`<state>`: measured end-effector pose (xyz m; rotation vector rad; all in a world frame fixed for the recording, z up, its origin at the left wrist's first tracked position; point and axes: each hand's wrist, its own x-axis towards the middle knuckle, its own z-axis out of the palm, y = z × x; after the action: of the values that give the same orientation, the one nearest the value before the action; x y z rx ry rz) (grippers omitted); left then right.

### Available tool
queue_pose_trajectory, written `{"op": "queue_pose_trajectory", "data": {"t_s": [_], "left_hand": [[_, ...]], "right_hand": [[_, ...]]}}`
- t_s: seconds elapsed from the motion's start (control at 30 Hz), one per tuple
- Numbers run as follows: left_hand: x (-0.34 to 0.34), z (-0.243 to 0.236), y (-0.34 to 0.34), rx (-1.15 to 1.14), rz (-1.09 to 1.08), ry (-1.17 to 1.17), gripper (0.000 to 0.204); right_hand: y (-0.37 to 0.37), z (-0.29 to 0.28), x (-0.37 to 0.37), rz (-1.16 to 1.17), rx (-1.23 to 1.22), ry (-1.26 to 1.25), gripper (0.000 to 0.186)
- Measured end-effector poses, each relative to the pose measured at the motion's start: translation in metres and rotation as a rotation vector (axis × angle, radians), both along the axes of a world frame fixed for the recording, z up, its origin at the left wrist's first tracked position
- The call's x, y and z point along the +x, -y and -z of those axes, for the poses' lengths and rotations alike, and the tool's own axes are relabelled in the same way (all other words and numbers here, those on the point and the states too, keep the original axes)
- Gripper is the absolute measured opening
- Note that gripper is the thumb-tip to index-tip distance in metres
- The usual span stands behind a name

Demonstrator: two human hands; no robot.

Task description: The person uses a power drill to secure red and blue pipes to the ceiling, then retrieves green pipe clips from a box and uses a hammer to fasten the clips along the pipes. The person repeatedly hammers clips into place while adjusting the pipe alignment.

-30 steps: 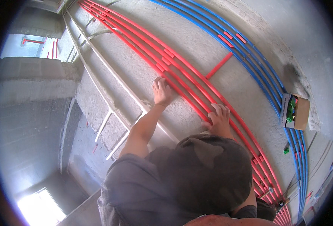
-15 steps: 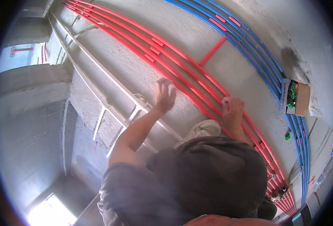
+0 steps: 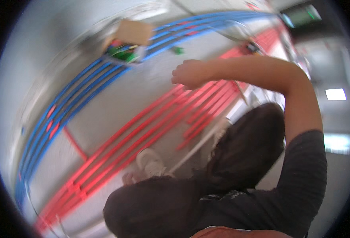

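My right hand is stretched out above the bare floor between the red pipes and the blue pipes. Its fingers are loosely bent and slightly apart, and I see nothing in them. Closest to it are a small green piece on the floor and an open cardboard box holding green pieces. My left hand shows only in part, low beside my white shoe. My dark-clothed knee covers the rest of it, and its fingers are blurred.
The red and blue pipes run in long parallel rows across the grey floor. A short red pipe lies crosswise between them. The box stands over the blue row, and small dark items sit among the red pipes farther right.
My view has swung round to the right and blurred. My right arm has left the red pipes and reaches out toward the box side. My left hand has dropped mostly behind my knee.
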<state>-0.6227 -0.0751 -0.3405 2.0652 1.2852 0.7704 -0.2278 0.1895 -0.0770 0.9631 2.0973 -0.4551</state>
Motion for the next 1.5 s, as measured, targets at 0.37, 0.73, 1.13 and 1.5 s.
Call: {"op": "queue_pose_trajectory", "data": {"t_s": [0.37, 0.73, 1.13, 1.5], "left_hand": [[0.023, 0.019, -0.071, -0.262, 0.184, -0.191, 0.023], [0.11, -0.003, -0.177, -0.42, 0.202, -0.476, 0.024], [0.12, -0.098, -0.182, -0.578, -0.12, -0.746, 0.026], [0.011, -0.177, -0.087, -0.715, -0.273, -0.69, 0.028]], "right_hand": [[0.272, 0.04, 0.354, 1.665, 0.638, -0.194, 0.054], [0.314, 0.164, 0.58, 2.183, 1.139, -0.229, 0.055], [0.259, 0.246, 0.732, 2.609, 1.253, -0.557, 0.055], [0.207, 0.144, 0.643, 2.018, 0.858, -2.472, 0.01]]}}
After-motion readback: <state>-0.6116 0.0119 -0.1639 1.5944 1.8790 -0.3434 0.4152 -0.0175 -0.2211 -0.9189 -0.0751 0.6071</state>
